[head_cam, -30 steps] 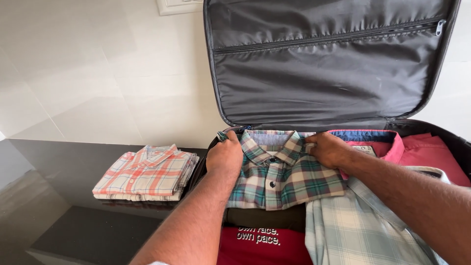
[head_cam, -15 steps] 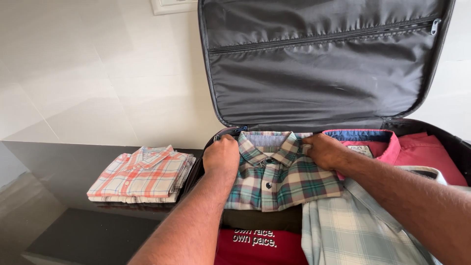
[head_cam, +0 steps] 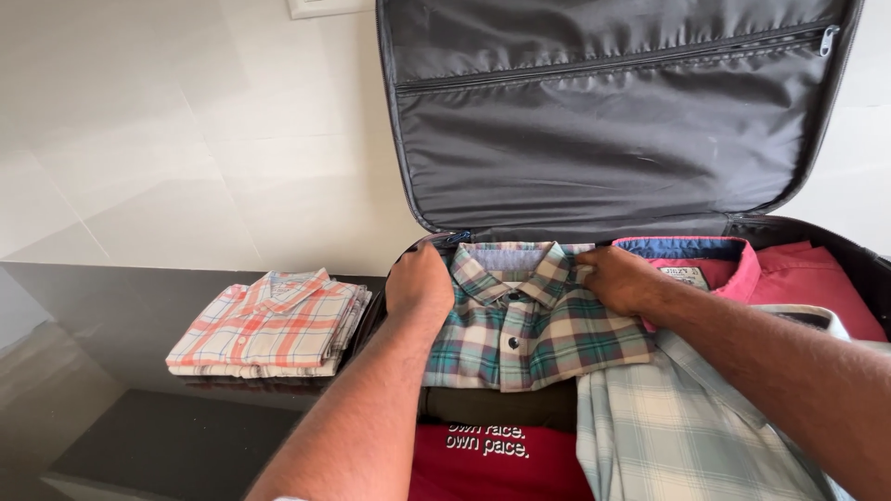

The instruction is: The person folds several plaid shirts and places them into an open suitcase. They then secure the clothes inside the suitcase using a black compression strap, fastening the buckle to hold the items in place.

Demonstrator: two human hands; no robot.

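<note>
A folded green, white and brown plaid shirt (head_cam: 529,329) lies in the back left part of an open dark suitcase (head_cam: 603,121). My left hand (head_cam: 419,283) presses on the shirt's left shoulder at the suitcase's edge. My right hand (head_cam: 620,278) rests on its right shoulder beside the collar, fingers curled on the cloth. A red shirt with a blue-lined collar (head_cam: 789,278) lies to the right. In front lie a pale checked shirt (head_cam: 687,436), a dark folded garment (head_cam: 497,406) and a red garment with white print (head_cam: 501,462).
A folded orange and white checked shirt (head_cam: 269,325) sits on the dark glossy table (head_cam: 102,306) left of the suitcase. The suitcase's grey lined lid stands upright against a pale tiled wall (head_cam: 186,130). A lower dark shelf (head_cam: 176,445) shows below the table's front.
Both hands have stayed on the plaid shirt's shoulders, pushing it slightly deeper toward the back of the suitcase. The view has shifted a little.
</note>
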